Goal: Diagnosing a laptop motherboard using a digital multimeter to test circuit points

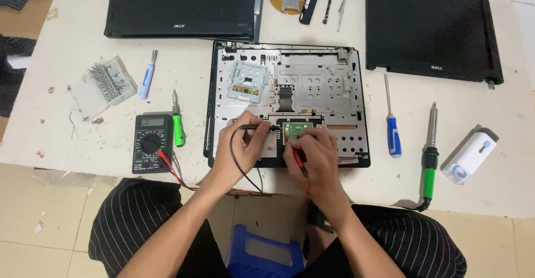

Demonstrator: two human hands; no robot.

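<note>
Near the table's [67, 44] left edge lies a clear plastic case of screwdriver bits [105, 84], with a light blue screwdriver [146, 76] just beside it. Closer to the front edge sits a dark multimeter [150, 142], a green-handled screwdriver [178, 126] beside it, and red and black leads run off the front edge from the meter. At the middle of the table lies an opened laptop base [287, 97], its metal frame bare. The left hand [241, 144] pinches the black probe [257, 127] between thumb and fingers, its tip lying across the base's front part. The right hand [315, 152] grips the red probe [295, 154] like a pen, fingers closed round it, tip touching the green circuit board [296, 126] in the base's front edge. Right of the base lie a blue-handled screwdriver [392, 126], a green-handled soldering iron [430, 155] and a white and blue device [471, 156]. Along the back edge rest two black screen panels [181, 5] [432, 30], small parts between them
</note>
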